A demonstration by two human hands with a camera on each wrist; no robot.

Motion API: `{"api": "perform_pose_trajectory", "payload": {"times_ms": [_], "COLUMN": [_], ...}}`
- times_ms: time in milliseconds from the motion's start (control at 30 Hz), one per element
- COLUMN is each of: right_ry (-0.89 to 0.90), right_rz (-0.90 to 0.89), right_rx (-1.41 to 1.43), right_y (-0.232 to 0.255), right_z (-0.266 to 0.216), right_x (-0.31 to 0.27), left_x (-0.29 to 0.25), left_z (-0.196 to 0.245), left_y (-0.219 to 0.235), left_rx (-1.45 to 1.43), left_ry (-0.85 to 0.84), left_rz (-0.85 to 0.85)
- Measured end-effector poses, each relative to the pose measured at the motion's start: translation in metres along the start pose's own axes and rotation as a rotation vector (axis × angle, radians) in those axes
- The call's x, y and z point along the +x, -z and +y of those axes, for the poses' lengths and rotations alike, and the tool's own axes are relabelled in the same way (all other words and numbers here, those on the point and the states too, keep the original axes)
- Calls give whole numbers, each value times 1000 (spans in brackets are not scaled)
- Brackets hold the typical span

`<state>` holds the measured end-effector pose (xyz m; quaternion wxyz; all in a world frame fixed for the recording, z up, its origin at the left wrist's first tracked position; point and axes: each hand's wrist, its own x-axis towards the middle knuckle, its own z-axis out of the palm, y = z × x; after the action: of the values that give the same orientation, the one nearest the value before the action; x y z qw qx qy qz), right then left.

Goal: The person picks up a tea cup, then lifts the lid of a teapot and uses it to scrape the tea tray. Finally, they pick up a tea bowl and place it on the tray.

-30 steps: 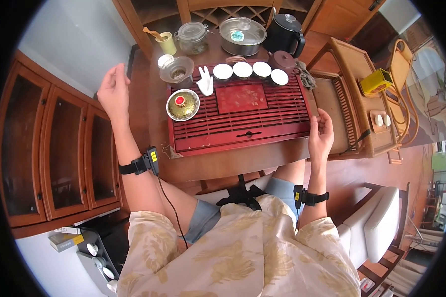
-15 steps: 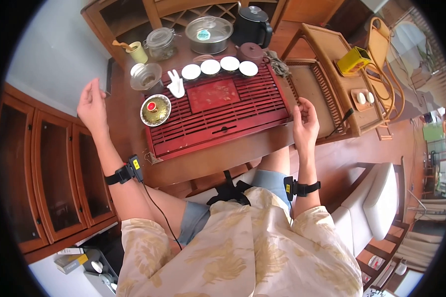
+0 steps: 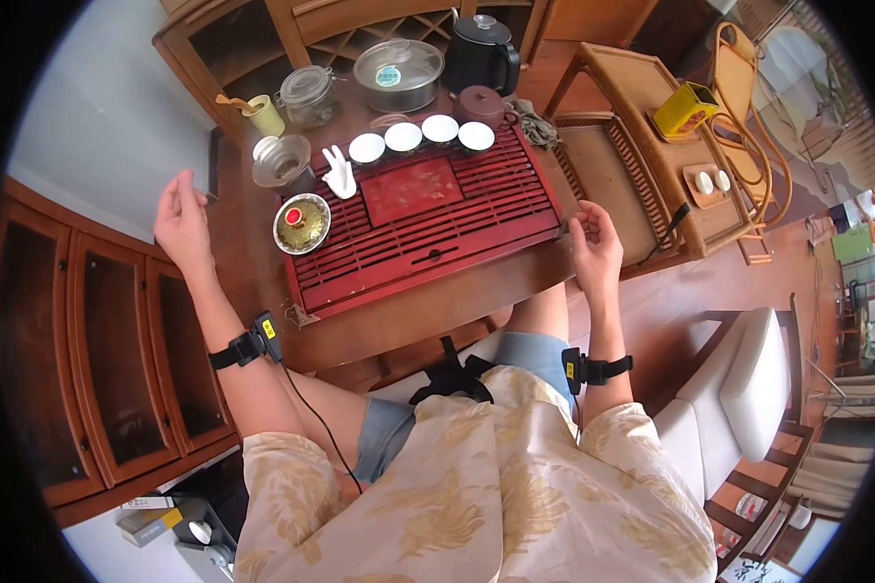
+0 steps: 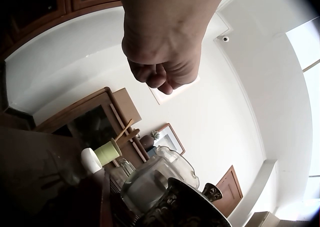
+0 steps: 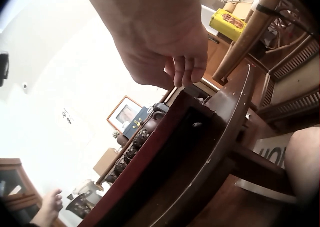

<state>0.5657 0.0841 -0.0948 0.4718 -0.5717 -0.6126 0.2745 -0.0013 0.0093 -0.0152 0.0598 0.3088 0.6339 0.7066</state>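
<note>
In the head view my left hand (image 3: 182, 223) is raised in the air left of the table, fingers loosely bent and holding nothing. The gaiwan (image 3: 301, 224), a lidded tea bowl with a gold pattern and red knob, is the nearest thing to it, on the left of the red slatted tea tray (image 3: 428, 284). Beside the tray's right front corner is my right hand (image 3: 596, 243), likewise empty with relaxed, curved fingers. The right wrist view has these fingers (image 5: 186, 72) overlapping the tray's end. A white hand-shaped figurine (image 3: 339, 175) and several white-lined cups (image 3: 403, 137) stand on the tray.
Behind the tray are a glass strainer bowl (image 3: 284, 161), a lidded jar (image 3: 307, 94), a lidded pot (image 3: 399, 80), a black kettle (image 3: 479, 58) and a brown teapot (image 3: 479, 101). A wicker cart (image 3: 603, 180) with a yellow tin (image 3: 683, 110) adjoins the table's right side.
The head view has swung, so the table sits further left. My left hand has come down slightly toward me; my right hand stays beside the tray's corner. Nothing was picked up.
</note>
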Motion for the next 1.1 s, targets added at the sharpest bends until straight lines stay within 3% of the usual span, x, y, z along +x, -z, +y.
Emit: {"api": "perform_pose_trajectory", "payload": {"times_ms": [467,700,1100], "right_ry": [-5,34,23], "right_rz": [-2,-21,-59], "right_rx": [-21,75,-30], "right_y": [-2,-5,-2], "right_z": [0,38,22], "right_x": [-3,4,3], "left_x": [1,-3,-7], "left_z": [-1,3,15], "left_y": [3,0,2], "left_rx": [2,-15,49], "left_ry": [-28,-13,2], "left_rz": [-2,23,1]}}
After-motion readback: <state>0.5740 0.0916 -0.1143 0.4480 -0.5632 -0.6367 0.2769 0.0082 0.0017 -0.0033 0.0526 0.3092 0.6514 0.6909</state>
